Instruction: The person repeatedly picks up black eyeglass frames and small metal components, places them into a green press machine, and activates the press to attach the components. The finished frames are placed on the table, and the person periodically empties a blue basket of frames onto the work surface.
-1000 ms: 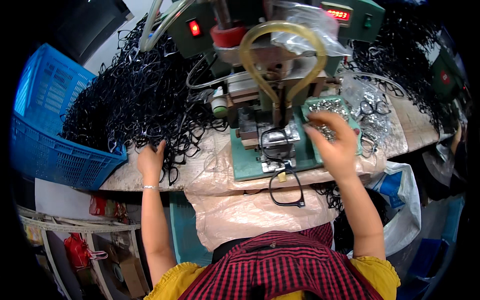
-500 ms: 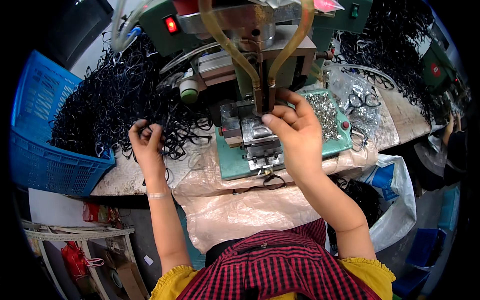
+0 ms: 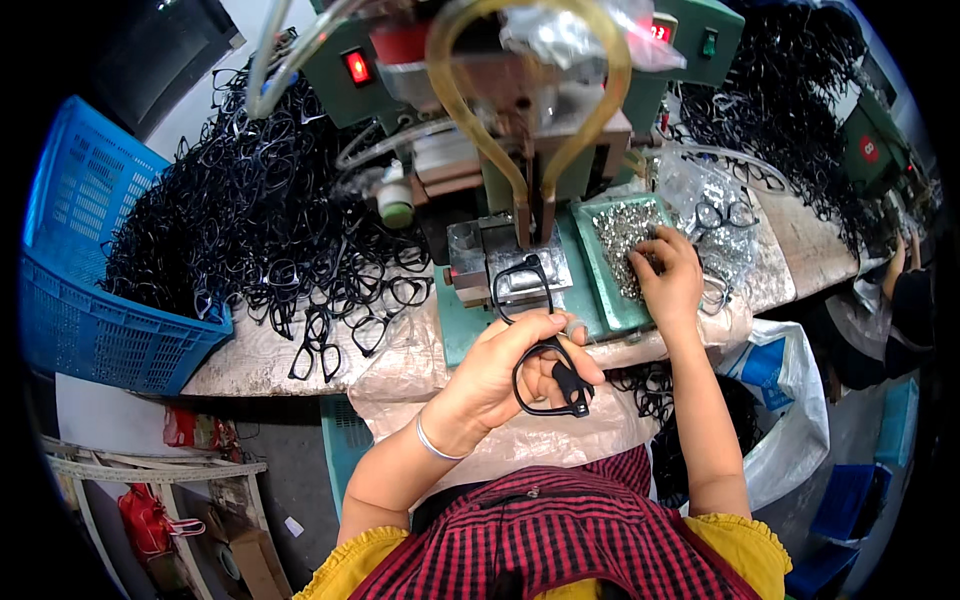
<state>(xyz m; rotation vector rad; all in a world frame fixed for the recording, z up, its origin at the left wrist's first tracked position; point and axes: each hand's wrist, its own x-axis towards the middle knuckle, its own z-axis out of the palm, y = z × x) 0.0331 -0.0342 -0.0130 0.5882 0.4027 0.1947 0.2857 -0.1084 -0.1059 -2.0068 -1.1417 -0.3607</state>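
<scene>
My left hand (image 3: 500,370) grips a black eyeglass frame (image 3: 520,400), thumb and fingers closed around its middle. The frame is held upright in front of the press, one rim reaching over the metal fixture (image 3: 520,268) and the other hanging below my fingers. My right hand (image 3: 672,278) is at the green tray (image 3: 612,300), its fingers curled and their tips down among the small shiny metal parts (image 3: 628,228). Whatever lies between those fingertips is too small to make out. Two narrow electrode bars (image 3: 535,225) of the press stand just above the fixture.
Tangled black eyeglass frames heap up on the left (image 3: 240,190), beside a blue plastic crate (image 3: 110,320). Hoses loop over the green machine (image 3: 340,70). Right of the tray lies a clear plastic bag (image 3: 715,180); a white sack (image 3: 800,400) hangs below the bench edge. A co-worker's arm (image 3: 893,265) shows far right.
My left hand has come from the frame heap to the middle, now holding an eyeglass frame. The right hand has left the fixture and moved right to the parts tray.
</scene>
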